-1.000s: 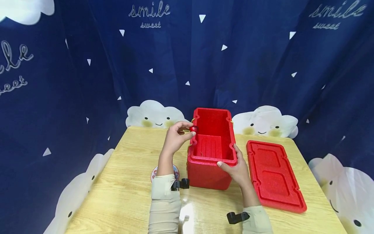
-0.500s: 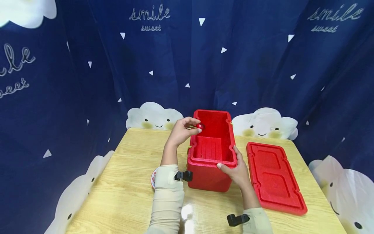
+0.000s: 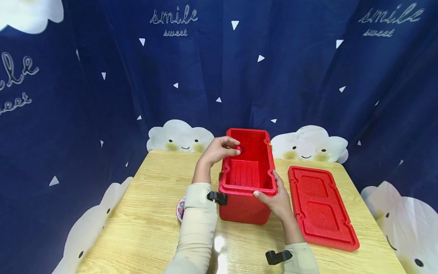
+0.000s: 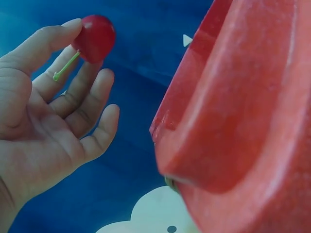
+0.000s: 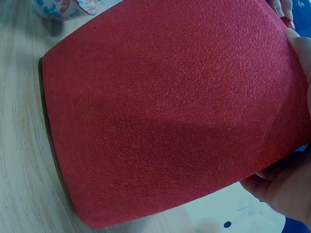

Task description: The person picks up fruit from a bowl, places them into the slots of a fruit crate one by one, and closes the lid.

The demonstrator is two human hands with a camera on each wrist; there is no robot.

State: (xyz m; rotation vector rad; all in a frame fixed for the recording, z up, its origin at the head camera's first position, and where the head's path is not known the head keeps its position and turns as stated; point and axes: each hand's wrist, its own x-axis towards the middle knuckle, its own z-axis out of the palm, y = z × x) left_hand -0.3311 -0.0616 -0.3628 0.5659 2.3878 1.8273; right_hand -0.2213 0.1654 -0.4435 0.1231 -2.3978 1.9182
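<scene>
A red cherry (image 4: 97, 38) with a short green stem is pinched between the thumb and fingertips of my left hand (image 3: 216, 152). In the head view this cherry (image 3: 241, 148) is over the left part of the opening of a deep red foam box (image 3: 244, 207). The box stands lidless on the table, its grooved floor showing. My right hand (image 3: 280, 198) grips the near right corner of the box, thumb on the front rim and fingers along the right side. The right wrist view shows the box's textured outer wall (image 5: 160, 111).
A red lid (image 3: 321, 207) lies flat on the wooden table (image 3: 147, 213), right of the box. Left of the box, a patterned white bowl (image 3: 180, 209) is partly hidden by my left sleeve, with something red in it. A dark blue curtain (image 3: 191, 102) hangs behind.
My left hand has carried the cherry rightward from the box's left rim to over its opening. My right hand has kept its grip on the corner.
</scene>
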